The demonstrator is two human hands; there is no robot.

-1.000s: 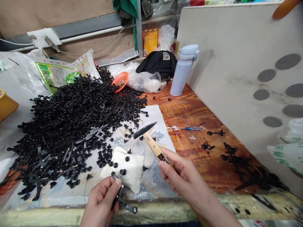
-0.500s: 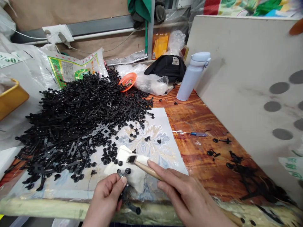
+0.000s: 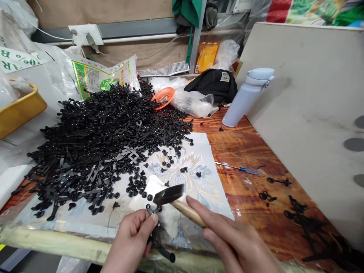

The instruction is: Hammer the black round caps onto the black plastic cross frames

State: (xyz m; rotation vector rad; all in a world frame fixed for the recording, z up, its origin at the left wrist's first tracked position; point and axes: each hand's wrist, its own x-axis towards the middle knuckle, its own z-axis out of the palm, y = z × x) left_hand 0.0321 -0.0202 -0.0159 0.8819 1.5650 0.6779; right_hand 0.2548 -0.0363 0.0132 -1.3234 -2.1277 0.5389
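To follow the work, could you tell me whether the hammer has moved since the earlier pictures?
Yes: the hammer, in the right hand, has come down from beyond the white pad to over it, beside the black plastic part in the left hand.

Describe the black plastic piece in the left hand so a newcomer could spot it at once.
On the wooden bench, a patterned sheet lies beside a big heap of black plastic parts. At the sheet's near edge, the left hand grips the black plastic piece. Unlike its loose neighbours, it is held up, one round end above the fingers, one below, beside the hammer.
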